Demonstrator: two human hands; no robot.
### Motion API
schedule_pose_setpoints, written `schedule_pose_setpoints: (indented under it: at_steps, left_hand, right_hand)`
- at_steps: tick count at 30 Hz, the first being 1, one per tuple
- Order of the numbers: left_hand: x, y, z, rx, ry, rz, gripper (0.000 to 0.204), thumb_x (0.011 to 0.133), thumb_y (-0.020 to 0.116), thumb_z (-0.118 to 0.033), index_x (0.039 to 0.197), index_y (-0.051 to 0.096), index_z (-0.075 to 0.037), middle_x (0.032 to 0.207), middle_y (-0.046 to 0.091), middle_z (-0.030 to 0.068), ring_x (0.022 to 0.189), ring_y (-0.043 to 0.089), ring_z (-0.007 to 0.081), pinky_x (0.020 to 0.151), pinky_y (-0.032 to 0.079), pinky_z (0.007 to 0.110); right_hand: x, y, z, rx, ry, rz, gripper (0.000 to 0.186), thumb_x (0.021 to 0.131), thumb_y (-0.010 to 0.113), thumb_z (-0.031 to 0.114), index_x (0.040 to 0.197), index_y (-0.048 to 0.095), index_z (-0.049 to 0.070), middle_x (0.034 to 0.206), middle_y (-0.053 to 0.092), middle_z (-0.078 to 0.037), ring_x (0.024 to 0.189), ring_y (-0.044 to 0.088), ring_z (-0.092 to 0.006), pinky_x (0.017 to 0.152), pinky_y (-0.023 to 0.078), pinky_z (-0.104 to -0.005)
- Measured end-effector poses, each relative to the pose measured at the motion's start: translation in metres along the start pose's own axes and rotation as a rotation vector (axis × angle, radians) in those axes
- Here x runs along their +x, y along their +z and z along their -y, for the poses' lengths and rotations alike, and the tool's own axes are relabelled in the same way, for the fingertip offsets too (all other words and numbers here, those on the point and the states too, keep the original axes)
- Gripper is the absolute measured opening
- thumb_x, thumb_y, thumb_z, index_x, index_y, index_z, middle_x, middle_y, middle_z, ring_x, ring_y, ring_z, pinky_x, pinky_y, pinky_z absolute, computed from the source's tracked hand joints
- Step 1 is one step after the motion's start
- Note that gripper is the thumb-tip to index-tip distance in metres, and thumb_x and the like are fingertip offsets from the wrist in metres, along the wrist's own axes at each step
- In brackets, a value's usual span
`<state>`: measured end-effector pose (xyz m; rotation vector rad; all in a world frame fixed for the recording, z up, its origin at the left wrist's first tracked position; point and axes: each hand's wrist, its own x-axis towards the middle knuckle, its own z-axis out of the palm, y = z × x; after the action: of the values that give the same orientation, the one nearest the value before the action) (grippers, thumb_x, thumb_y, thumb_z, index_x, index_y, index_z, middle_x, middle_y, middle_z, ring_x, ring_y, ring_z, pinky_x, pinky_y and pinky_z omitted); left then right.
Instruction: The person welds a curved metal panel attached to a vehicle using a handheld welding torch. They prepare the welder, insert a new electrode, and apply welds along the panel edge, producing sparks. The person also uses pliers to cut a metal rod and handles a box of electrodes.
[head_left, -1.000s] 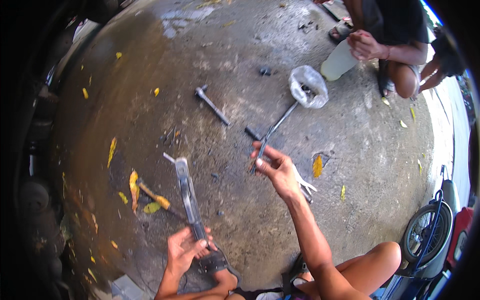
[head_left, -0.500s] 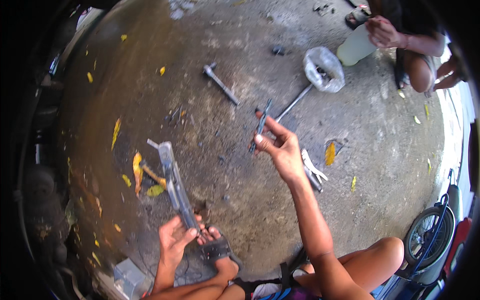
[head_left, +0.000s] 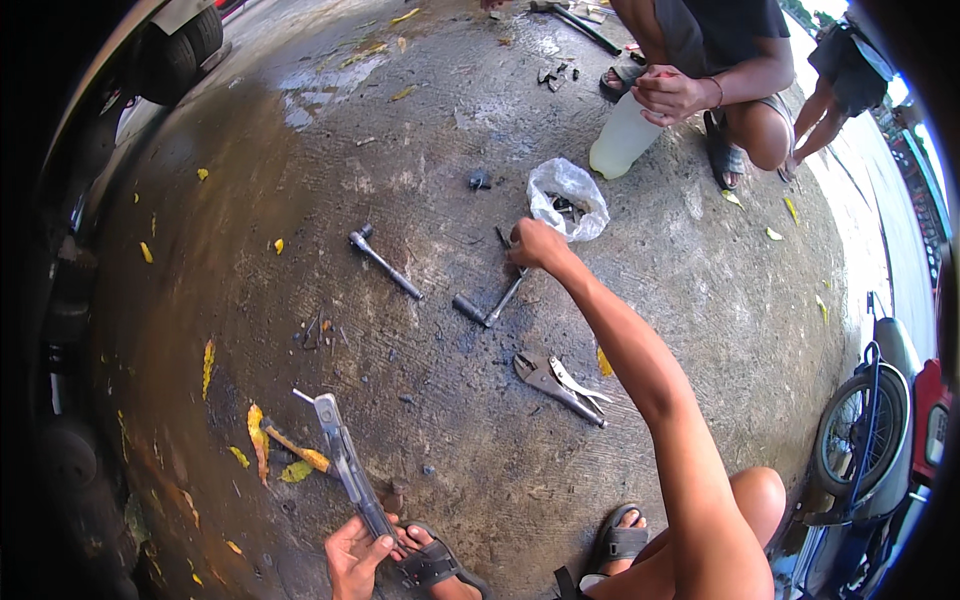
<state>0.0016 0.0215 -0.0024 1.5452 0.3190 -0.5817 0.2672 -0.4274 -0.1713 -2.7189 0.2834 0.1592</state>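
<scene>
My left hand [head_left: 357, 556] is closed around the lower end of a long grey metal hand tool [head_left: 350, 468], which tilts up and away with a thin pale pin at its top. Far forward, my right hand [head_left: 538, 245] has its fingers closed beside a clear plastic bag [head_left: 592, 190] of small dark metal parts. The tip of a thin dark rod [head_left: 501, 237] pokes out at its fingers, most of it hidden. Just below that hand an L-shaped wrench [head_left: 506, 300] lies on the ground. Nearer to me rest locking pliers [head_left: 556, 385].
A ratchet wrench [head_left: 388, 264] lies left of centre, and a hammer [head_left: 298, 449] lies among yellow leaves. Across from me a crouching person's hand [head_left: 670, 95] holds a cloudy plastic container [head_left: 622, 140]. A motorcycle wheel [head_left: 858, 434] stands at right.
My right hand has reached forward to the bag with the thin dark rod. The left hand still grips the metal tool. The view has tilted up, showing more of the people ahead.
</scene>
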Motion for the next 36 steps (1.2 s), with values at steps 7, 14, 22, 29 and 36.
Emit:
schedule_pose_setpoints:
  at_steps: [7, 14, 22, 29, 36]
  left_hand:
    - [-0.010, -0.005, -0.001, -0.029, -0.069, 0.150, 0.027, 0.091, 0.063, -0.003, 0.116, 0.058, 0.009, 0.099, 0.068, 0.0129, 0.087, 0.067, 0.0193, 0.075, 0.053, 0.030]
    - [-0.017, -0.001, -0.007, -0.068, -0.107, 0.094, 0.030, 0.089, 0.067, -0.002, 0.116, 0.058, 0.008, 0.098, 0.068, 0.0096, 0.085, 0.064, 0.0155, 0.077, 0.051, 0.026]
    - [-0.017, -0.018, 0.010, -0.032, -0.130, 0.075, 0.032, 0.090, 0.066, -0.005, 0.118, 0.058, 0.008, 0.099, 0.068, 0.0099, 0.089, 0.065, 0.0171, 0.081, 0.051, 0.028]
    - [-0.017, -0.022, 0.015, -0.047, -0.134, 0.055, 0.033, 0.089, 0.068, -0.005, 0.118, 0.058, 0.008, 0.102, 0.067, 0.0098, 0.092, 0.065, 0.0167, 0.083, 0.050, 0.027]
    - [-0.017, -0.023, 0.016, -0.064, -0.133, 0.039, 0.032, 0.088, 0.068, -0.003, 0.117, 0.059, 0.007, 0.102, 0.067, 0.0092, 0.091, 0.064, 0.0155, 0.081, 0.051, 0.026]
  right_hand:
    - [0.102, -0.106, 0.011, -0.111, 0.366, -0.225, 0.053, 0.084, 0.062, 0.022, 0.133, 0.048, 0.006, 0.124, 0.065, -0.015, 0.111, 0.065, -0.0319, 0.079, 0.056, -0.0486]
    - [0.125, -0.130, 0.018, -0.088, 0.482, -0.190, 0.061, 0.087, 0.062, 0.022, 0.143, 0.040, 0.008, 0.130, 0.062, -0.010, 0.114, 0.064, -0.0297, 0.078, 0.056, -0.0489]
    - [0.125, -0.135, 0.020, -0.101, 0.477, -0.201, 0.066, 0.090, 0.058, 0.022, 0.150, 0.033, 0.009, 0.130, 0.062, -0.008, 0.112, 0.065, -0.0283, 0.079, 0.056, -0.0488]
    - [0.128, -0.132, 0.015, -0.122, 0.481, -0.193, 0.071, 0.090, 0.058, 0.022, 0.153, 0.027, 0.010, 0.131, 0.062, -0.008, 0.112, 0.065, -0.0275, 0.080, 0.056, -0.0483]
    - [0.126, -0.133, 0.013, -0.074, 0.448, -0.231, 0.067, 0.085, 0.058, 0.020, 0.147, 0.035, 0.008, 0.131, 0.061, -0.015, 0.118, 0.061, -0.0318, 0.093, 0.049, -0.0470]
